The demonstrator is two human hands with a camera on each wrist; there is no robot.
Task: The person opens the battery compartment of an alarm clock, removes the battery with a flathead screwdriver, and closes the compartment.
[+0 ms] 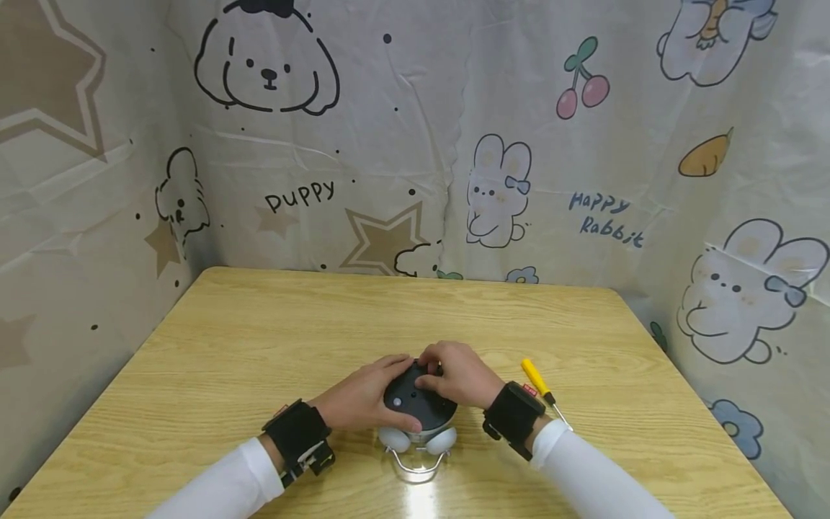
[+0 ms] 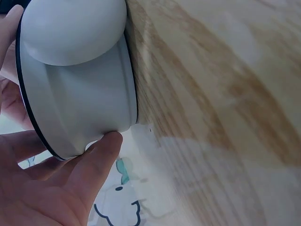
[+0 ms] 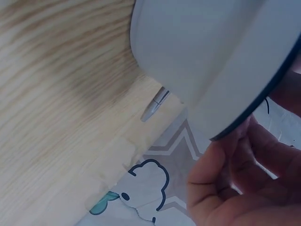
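A twin-bell alarm clock (image 1: 424, 411) lies face down on the table, its black back up. Its two pale bells (image 1: 442, 440) and wire handle (image 1: 417, 472) point toward the person. The left hand (image 1: 355, 398) grips the clock's left side, thumb over the near part of the back. In the left wrist view, its fingertips press the white casing (image 2: 89, 103). With curled fingers, the right hand (image 1: 463, 376) holds the back's upper right part, thumb on the black surface. A metal leg (image 3: 155, 104) sticks out of the casing in the right wrist view.
A screwdriver (image 1: 535, 379) with a yellow handle lies right of the clock, its shaft beside the right wrist. Wood-patterned tabletop (image 1: 292, 317) surrounds the clock. A printed cloth (image 1: 389, 158) with cartoon animals hangs behind the table and along its sides.
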